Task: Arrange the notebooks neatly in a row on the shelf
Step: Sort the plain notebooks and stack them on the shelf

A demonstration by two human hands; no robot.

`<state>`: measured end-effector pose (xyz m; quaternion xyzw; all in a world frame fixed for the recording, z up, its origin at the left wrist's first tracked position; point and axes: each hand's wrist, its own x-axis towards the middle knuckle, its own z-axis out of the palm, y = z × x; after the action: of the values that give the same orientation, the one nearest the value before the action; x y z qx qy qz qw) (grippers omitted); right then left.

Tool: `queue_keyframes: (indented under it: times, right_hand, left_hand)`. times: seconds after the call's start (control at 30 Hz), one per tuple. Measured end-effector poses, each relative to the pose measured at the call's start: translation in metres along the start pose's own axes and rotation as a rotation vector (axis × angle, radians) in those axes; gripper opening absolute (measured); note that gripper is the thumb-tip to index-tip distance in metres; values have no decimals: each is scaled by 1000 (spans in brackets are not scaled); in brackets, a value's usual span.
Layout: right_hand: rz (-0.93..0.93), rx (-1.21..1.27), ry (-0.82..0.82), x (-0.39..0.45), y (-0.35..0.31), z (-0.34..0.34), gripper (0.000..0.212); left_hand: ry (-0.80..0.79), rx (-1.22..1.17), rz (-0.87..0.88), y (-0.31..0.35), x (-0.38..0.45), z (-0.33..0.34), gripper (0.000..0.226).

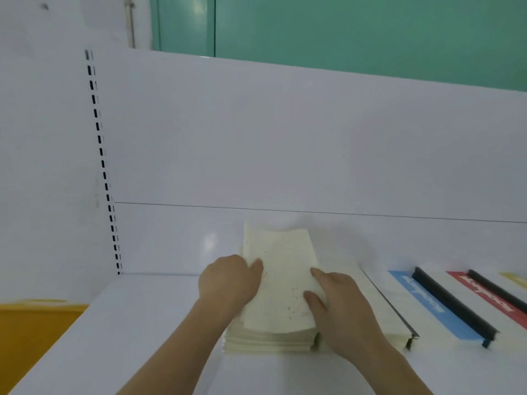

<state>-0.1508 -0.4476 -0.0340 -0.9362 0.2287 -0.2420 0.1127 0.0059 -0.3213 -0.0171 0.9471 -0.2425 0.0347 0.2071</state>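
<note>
A stack [271,339] of cream notebooks lies flat on a smooth, glossy white shelf [148,323], near its middle and close to the front edge. The layered page edges face the camera; about four or five layers show, but the blur keeps an exact count out of reach. The top notebook [281,280] is a tall cream rectangle with faint dark specks on its matte cover; its long axis runs front to back, and its far end is lifted toward the white back panel [285,138].

The left hand [228,280] grips the top notebook's left edge, thumb on the cover and fingers curled out of sight behind it. The right hand [339,303] lies on the right side — thumb and forefinger straight and pressing the cover, the other fingers hidden down the stack's right edge.

To the right, four more notebooks lie flat in a row, each with its long axis front to back, slanting rightward in this wide view: a cream one [382,306] with a thin black spine, just beside the stack; one with a blue band [427,303] and a black ridged spine; one with a red band [484,295], likewise spined; and a sliver of a yellow one [513,277] at the frame's edge.

A column of dark slots [102,163] runs down the upright at left. An orange surface [31,334] shows below the shelf, and a green wall [342,32] rises above the panel.
</note>
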Motion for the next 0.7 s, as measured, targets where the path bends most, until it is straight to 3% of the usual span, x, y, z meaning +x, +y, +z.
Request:
queue_keyframes:
  times: [0.17, 0.3, 0.4, 0.57, 0.7]
  right_hand:
    - [-77, -125, 38, 7, 7, 25, 47]
    - [-84, -138, 26, 5, 14, 41, 60]
    - [-89, -158, -57, 7, 17, 47, 76]
    - [-189, -186, -157, 10, 17, 33, 77]
    - [-256, -159, -358, 6, 26, 14, 90]
  left_hand:
    - [96, 206, -28, 0, 2, 4, 54]
    - [164, 164, -8, -4, 5, 8, 40]
    - [104, 69, 8, -11, 9, 10, 34]
    - [23, -123, 166, -29, -10, 3, 65]
    - [-288, -99, 357, -51, -34, -8, 105]
